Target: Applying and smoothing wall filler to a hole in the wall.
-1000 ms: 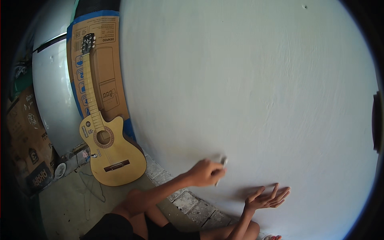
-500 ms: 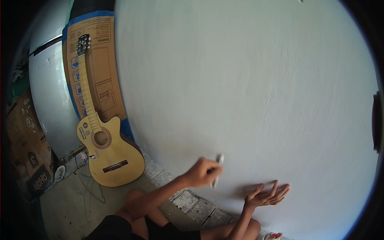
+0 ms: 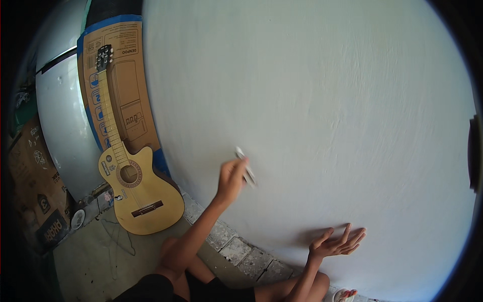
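My left hand (image 3: 232, 177) is closed around a slim pale tool (image 3: 240, 152), slightly blurred, held against or very near the white wall (image 3: 317, 126); I cannot make out exactly what it is. Lower right, my right hand (image 3: 337, 244) holds nothing, its fingers spread with the tips touching the wall and casting a shadow. At the bottom edge, beside my right knee, sits a small light container (image 3: 341, 297) with red and orange items, partly cut off.
An acoustic guitar (image 3: 146, 196) leans against a flattened cardboard box (image 3: 128, 90) on my left. Further left are grey metal panels (image 3: 58, 116), brown cardboard (image 3: 37, 171) and a small round white object (image 3: 78, 219). A thin wire lies on the concrete floor (image 3: 85, 261) beside broken tiles (image 3: 235, 250).
My left hand has moved up and to the left along the wall with the tool, which now tilts the other way. My right hand has shifted slightly upward, staying spread on the wall.
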`<state>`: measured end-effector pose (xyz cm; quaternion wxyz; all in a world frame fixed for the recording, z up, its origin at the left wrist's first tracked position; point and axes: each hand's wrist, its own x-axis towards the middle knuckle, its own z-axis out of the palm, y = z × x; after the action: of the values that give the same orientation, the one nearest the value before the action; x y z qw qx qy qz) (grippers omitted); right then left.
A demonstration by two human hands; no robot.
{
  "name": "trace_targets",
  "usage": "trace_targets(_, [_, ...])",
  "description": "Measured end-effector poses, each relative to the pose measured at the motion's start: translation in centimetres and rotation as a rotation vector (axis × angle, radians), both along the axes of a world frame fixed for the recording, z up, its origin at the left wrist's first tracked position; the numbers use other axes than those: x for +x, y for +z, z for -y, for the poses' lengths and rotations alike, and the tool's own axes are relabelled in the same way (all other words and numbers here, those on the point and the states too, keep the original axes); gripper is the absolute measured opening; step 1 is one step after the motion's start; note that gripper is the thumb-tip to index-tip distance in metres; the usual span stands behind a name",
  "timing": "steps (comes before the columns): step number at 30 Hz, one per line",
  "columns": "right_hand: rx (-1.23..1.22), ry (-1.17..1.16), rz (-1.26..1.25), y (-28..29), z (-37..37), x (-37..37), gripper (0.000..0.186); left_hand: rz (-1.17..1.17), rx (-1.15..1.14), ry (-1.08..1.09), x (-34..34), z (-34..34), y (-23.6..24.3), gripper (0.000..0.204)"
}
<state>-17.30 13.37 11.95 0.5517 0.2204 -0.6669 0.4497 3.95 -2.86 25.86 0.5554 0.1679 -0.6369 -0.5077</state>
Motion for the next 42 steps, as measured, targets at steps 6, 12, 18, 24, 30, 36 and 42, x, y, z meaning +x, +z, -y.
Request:
trace_targets(6, [-0.006,-0.004,-0.013,-0.7,0.1,-0.2,0.047,0.535,-0.334,-0.272,-1.9,-0.7,-5.3,0.035])
trace_targets(12, [-0.008,-0.012,-0.026,0.5,0.2,0.2,0.047,0.123,-0.018,-0.069,0.3,-0.6,-0.9,0.039])
trace_targets(18, [-0.016,-0.008,-0.023,-0.5,0.1,-0.5,0.047,0.426,-0.162,-0.197,-2.6,-2.1,-5.5,0.037])
trace_targets(24, [-0.001,-0.005,-0.013,0.0,0.3,0.2,0.048,0.24,-0.115,-0.077,-0.6,-2.3,-2.5,0.04])
trace_targets(30, [-0.014,0.008,-0.016,-0.5,0.1,-0.4,0.048,0.364,0.038,-0.222,-3.1,-2.2,-5.8,0.038])
trace_targets(36, [-0.012,-0.002,-0.021,0.1,0.4,0.1,0.047,0.152,0.08,-0.148,-1.0,-1.6,-2.6,0.039])
trace_targets(42, [-0.011,-0.007,-0.023,-0.4,0.1,-0.3,0.047,0.329,0.207,-0.321,-2.8,-2.5,-4.8,0.038])
